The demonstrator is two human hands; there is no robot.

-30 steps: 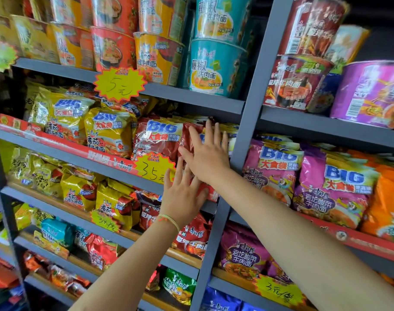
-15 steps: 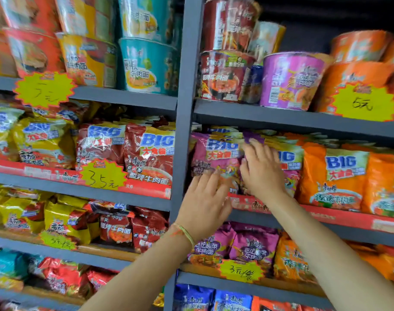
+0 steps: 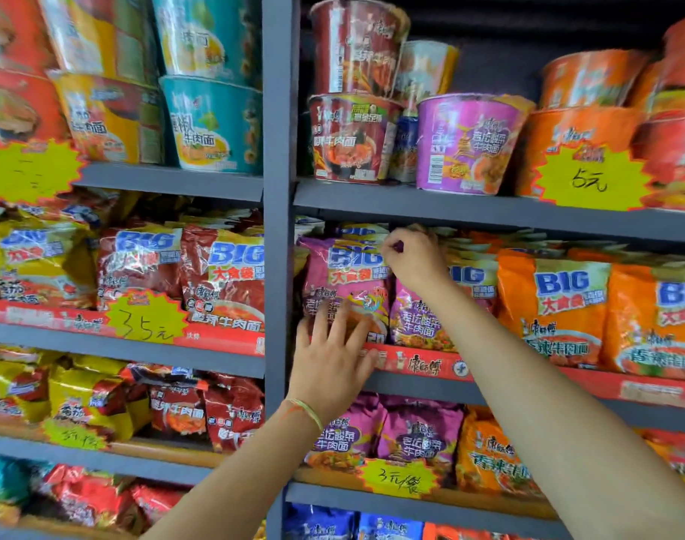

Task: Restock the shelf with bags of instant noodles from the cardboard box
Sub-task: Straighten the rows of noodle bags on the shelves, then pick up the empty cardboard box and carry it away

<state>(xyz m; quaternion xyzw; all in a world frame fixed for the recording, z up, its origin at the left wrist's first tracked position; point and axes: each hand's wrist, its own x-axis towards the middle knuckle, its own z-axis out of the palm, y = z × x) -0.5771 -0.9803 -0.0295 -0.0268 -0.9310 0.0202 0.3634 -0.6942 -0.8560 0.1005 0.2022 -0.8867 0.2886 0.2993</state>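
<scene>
Person tidying purple noodle bag (image 3: 343,278) on shelf (image 3: 489,212): right hand (image 3: 415,259) seemingly pinching top edge, left hand (image 3: 333,356) pressing flat-fingered below. Next: squaring it upright.

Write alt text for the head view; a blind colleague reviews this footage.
A person's right hand pinches the top of a purple noodle bag on a grey shelf, while the left hand presses flat against the bag's lower front. Noodle cups fill the shelf above.
</scene>
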